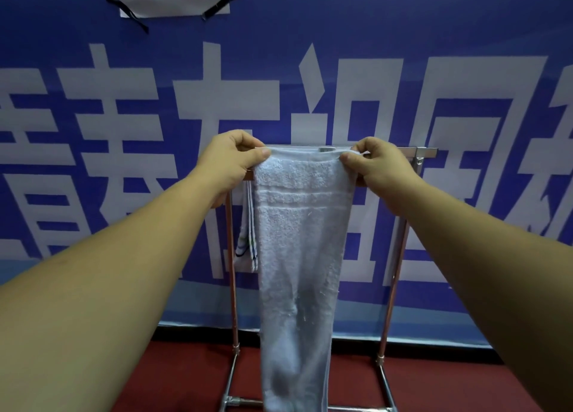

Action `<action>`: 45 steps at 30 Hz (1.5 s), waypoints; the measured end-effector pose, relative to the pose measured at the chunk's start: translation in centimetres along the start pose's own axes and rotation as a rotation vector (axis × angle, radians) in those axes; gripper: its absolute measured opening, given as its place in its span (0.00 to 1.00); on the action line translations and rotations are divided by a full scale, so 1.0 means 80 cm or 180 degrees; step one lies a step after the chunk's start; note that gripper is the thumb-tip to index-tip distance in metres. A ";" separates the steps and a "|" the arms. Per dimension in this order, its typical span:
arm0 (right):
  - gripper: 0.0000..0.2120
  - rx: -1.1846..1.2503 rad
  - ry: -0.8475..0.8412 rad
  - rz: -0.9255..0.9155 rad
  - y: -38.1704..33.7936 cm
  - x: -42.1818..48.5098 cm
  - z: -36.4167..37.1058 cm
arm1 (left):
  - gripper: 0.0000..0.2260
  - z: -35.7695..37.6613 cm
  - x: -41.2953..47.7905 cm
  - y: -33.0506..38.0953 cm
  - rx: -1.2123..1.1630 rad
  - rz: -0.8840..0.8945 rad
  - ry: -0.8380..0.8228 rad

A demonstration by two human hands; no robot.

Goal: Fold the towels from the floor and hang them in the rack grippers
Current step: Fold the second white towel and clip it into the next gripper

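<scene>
A person holds a pale blue terry towel (297, 256), folded into a long narrow strip, up against the top bar of a metal rack with copper-coloured uprights (428, 152), which stands on a red floor (173, 380) in front of a blue banner with large white characters (124, 101). The towel hangs from its top edge down to near the rack's base rail. The risk from here appears to be the fold: the layers hang loose below the two held corners and could slide apart or sag at the middle if either corner is let go before the rack's clamps bite. The clamps themselves are hidden behind the cloth, so a corner could also miss its clamp. A white towel with dark stripes (248, 241), already hanging just to the left, could get caught up as well. The left hand (231, 160) has its grip closed, thumb over curled fingers, pinching the towel's top left corner. The right hand (376, 166) pinches the top right corner the same way.
</scene>
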State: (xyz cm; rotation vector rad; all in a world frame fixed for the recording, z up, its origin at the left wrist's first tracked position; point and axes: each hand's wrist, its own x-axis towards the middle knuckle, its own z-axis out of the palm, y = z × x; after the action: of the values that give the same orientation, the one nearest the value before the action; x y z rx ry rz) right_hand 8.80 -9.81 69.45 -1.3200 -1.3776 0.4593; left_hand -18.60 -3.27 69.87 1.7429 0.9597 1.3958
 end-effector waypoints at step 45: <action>0.10 -0.0719 -0.1540 0.0873 0.002 -0.018 0.032 | 0.05 0.051 -0.040 -0.048 0.0899 -0.0248 -0.0318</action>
State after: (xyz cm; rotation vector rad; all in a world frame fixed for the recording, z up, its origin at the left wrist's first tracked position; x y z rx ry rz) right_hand 6.28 -9.97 67.90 -1.6650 -1.6852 0.8727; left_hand -15.53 -4.47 64.30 1.9368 1.2019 1.1556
